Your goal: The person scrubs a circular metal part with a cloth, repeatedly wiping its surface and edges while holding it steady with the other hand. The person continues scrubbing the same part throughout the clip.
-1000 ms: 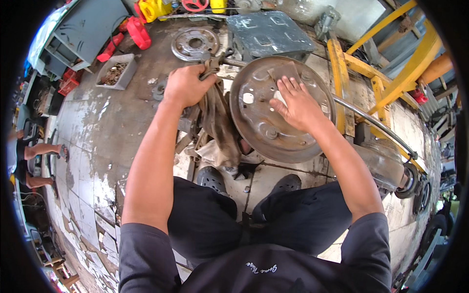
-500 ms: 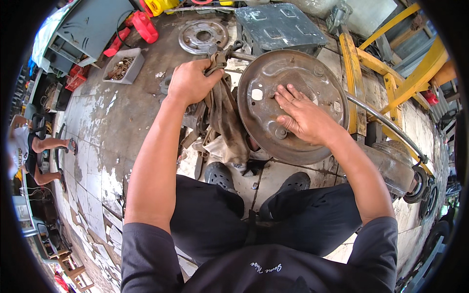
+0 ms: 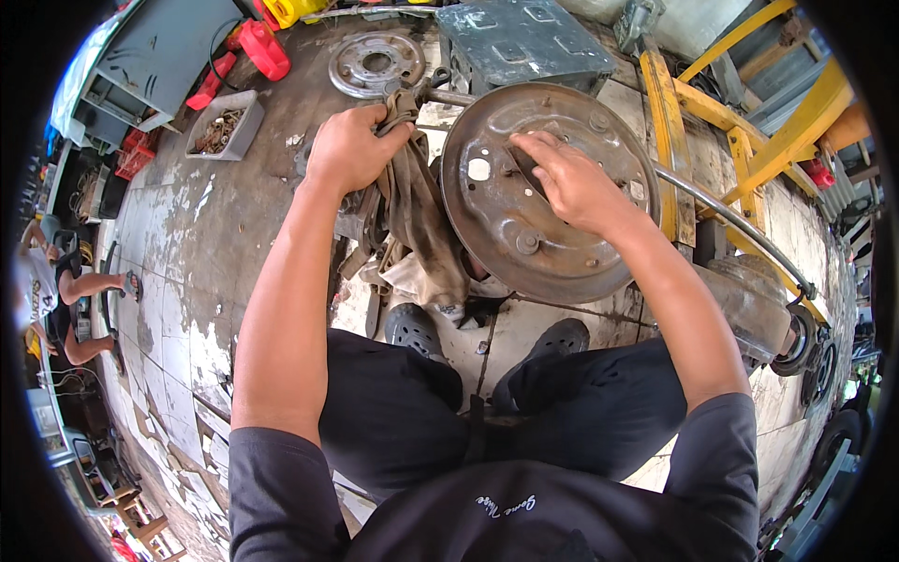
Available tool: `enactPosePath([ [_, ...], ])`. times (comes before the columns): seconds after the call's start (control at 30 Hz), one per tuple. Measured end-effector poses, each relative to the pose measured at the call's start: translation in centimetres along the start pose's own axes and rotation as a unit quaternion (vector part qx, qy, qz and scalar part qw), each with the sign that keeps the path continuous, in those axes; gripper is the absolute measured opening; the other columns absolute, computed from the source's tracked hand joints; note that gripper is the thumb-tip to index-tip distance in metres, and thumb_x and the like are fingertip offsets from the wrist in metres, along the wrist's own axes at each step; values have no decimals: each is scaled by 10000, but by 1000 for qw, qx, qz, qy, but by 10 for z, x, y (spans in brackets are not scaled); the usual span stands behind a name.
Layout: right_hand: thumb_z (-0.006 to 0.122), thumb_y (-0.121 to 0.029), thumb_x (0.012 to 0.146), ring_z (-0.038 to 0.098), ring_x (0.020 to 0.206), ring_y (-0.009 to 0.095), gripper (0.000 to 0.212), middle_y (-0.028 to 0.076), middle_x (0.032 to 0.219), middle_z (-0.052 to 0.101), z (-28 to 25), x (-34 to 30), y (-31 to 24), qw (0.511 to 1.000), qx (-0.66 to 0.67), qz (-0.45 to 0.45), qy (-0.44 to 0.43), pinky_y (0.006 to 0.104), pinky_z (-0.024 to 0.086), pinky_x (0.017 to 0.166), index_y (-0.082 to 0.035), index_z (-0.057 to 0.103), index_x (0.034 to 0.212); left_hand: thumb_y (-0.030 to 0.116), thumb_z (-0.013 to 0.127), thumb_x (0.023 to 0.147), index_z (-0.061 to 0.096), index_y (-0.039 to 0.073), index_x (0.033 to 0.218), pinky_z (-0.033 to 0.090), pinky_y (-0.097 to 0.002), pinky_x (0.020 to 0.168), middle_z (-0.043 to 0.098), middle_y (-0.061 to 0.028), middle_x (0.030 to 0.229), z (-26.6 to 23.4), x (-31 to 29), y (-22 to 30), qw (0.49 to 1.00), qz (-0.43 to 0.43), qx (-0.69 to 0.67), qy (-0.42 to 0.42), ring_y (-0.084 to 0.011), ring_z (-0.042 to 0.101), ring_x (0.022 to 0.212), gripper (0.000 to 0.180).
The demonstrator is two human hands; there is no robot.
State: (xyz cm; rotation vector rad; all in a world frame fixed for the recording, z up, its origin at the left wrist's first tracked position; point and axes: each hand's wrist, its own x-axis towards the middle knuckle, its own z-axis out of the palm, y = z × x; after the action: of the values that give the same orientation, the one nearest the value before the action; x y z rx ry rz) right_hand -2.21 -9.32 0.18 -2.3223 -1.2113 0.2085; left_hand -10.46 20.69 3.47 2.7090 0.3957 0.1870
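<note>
A round, rusty brake backing plate (image 3: 487, 229) stands tilted before me, with holes and bolt heads in its face. My right hand (image 3: 576, 187) is over its middle, fingers bent round a small brown sheet (image 3: 527, 167) that looks like sandpaper and is partly hidden by the hand. To the left, my left hand (image 3: 351, 150) is closed on the top of a dirty brown cloth (image 3: 417, 201), which hangs down beside the plate. A metal bar (image 3: 451, 96) passes behind the plate's upper left; whether the left hand also grips its end through the cloth cannot be made out.
Beyond lie a round metal plate (image 3: 376, 66) and a dark grey box (image 3: 524, 47). A yellow frame (image 3: 667, 140) stands at the right, above a metal cylinder (image 3: 749, 300). Far left are a bin of small parts (image 3: 245, 140), red containers (image 3: 262, 51) and a seated person (image 3: 80, 281).
My right hand has gone from lying flat on the plate to bent fingers, lifting an edge of the brown sheet. My left hand keeps its hold on the cloth. The view has shifted slightly.
</note>
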Motion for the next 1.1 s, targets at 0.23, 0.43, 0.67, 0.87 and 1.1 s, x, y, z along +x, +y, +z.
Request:
enactPosePath([
  [0.23, 522, -156, 1008, 394, 1436, 323, 394, 100, 1524, 483, 10, -5, 3, 988, -146, -43, 20, 496, 356, 1132, -105, 576, 1395, 503, 672, 865, 730, 81, 1128, 509, -461, 914, 714, -222, 1058, -1, -2, 0, 1000, -6, -9, -3, -399, 662, 1034, 501],
  [0.43, 503, -232, 1026, 373, 1448, 344, 427, 94, 1541, 467, 9, -24, 3, 996, -50, -62, -26, 487, 369, 1116, -77, 544, 1422, 507, 673, 863, 730, 78, 1122, 507, -464, 912, 714, -221, 1058, 0, -2, -2, 1000, 10, -4, 5, -397, 662, 1031, 504],
  [0.67, 461, -269, 1040, 339, 1468, 351, 465, 89, 1569, 429, 6, -16, -14, 983, -185, -1, -22, 525, 349, 1110, -85, 492, 1467, 507, 676, 868, 728, 90, 1159, 506, -453, 915, 719, -209, 1081, -4, -4, 0, 1000, -9, -13, -10, -384, 668, 1039, 512],
  [0.87, 396, -282, 1059, 303, 1487, 353, 500, 99, 1614, 346, 8, -27, -17, 980, -196, 3, -34, 538, 280, 1177, -75, 414, 1513, 519, 670, 867, 727, 108, 1178, 504, -450, 923, 721, -204, 1082, -1, -1, 1, 1000, -9, -3, -13, -375, 670, 1046, 518],
  [1.1, 339, -281, 1070, 279, 1499, 340, 526, 136, 1624, 305, 3, -34, -27, 973, -211, 8, -98, 547, 216, 1222, -32, 354, 1533, 525, 667, 867, 733, 124, 1167, 505, -453, 909, 719, -208, 1078, 0, -5, -5, 1000, -11, 1, 6, -379, 668, 1042, 505],
])
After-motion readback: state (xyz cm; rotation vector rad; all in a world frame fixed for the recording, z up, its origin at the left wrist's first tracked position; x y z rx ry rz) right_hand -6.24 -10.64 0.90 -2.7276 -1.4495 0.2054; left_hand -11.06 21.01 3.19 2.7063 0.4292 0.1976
